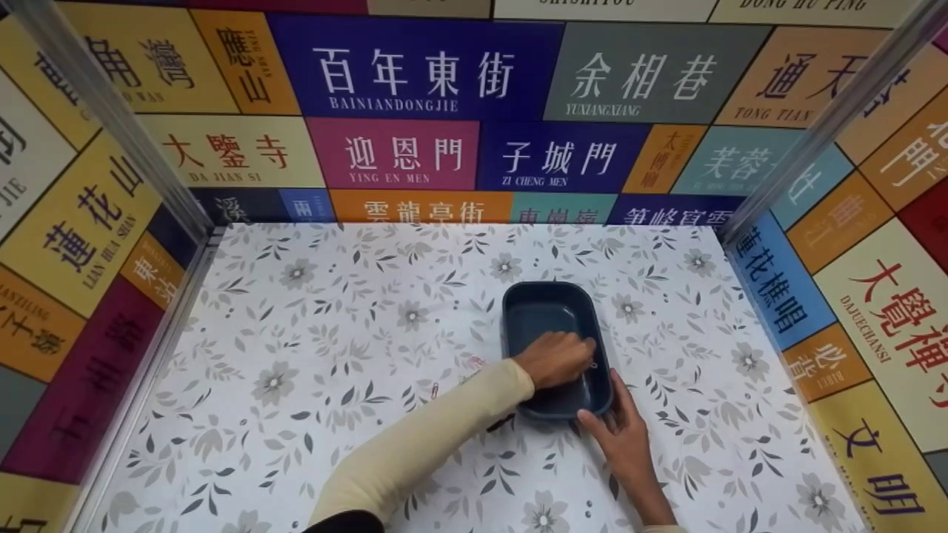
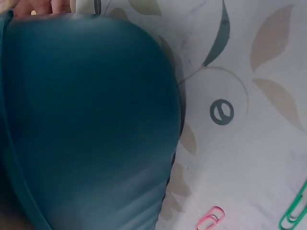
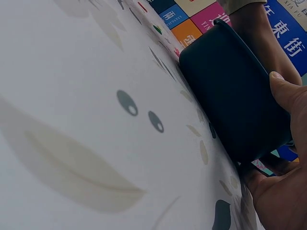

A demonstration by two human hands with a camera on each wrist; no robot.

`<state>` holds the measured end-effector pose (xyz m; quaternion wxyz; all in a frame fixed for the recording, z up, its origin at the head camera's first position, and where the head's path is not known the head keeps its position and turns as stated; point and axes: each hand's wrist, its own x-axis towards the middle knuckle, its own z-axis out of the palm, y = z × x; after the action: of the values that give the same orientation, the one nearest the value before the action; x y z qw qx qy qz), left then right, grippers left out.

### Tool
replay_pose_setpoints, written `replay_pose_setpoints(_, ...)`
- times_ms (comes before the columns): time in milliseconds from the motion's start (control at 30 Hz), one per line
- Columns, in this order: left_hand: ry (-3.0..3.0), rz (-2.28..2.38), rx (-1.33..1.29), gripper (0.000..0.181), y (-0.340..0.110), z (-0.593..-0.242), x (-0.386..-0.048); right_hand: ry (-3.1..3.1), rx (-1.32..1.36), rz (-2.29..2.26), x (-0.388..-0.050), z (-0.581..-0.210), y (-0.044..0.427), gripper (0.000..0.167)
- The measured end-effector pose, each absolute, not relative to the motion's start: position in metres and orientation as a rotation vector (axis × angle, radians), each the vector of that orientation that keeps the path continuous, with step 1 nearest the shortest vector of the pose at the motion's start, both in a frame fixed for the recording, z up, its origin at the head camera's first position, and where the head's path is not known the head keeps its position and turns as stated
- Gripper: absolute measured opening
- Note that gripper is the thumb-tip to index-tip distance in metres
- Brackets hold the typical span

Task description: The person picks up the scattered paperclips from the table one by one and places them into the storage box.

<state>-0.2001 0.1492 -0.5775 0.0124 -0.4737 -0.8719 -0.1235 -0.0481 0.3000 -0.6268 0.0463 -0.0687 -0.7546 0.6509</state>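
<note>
A dark blue rectangular container (image 1: pixel 557 413) stands on the patterned table. My left hand (image 1: pixel 554 359) reaches down inside it with curled fingers, and a small pinkish loop, looking like a paper clip (image 1: pixel 593 364), shows at the fingertips. At the near right corner my right hand (image 1: pixel 626 444) grips the container. In the right wrist view the thumb of my right hand (image 3: pixel 283 187) lies at the rim of the container (image 3: pixel 230 91), with fingers low against its wall. The left wrist view shows the container's outer wall (image 2: pixel 96 105) and some fingers (image 2: pixel 43 7); my left hand's fingertips are hidden there.
Left of the container, partly beside my left sleeve (image 1: pixel 422 437), lie a pink paper clip (image 1: pixel 476 362), a red one (image 1: pixel 435 390) and a green one (image 2: pixel 293 211). A dark object (image 1: pixel 501 423) shows under the sleeve. Printed panels (image 1: pixel 415 66) enclose the table's back and sides.
</note>
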Motion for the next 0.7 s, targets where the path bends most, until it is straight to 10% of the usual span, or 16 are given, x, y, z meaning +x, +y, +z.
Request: replay_pose_setpoints(700, -2.761, -0.704, -1.330, 0.022, 0.134, -0.562, -0.193, -2.307, -0.199, 1.962, -0.049, -0.627, 0.299, 0.093)
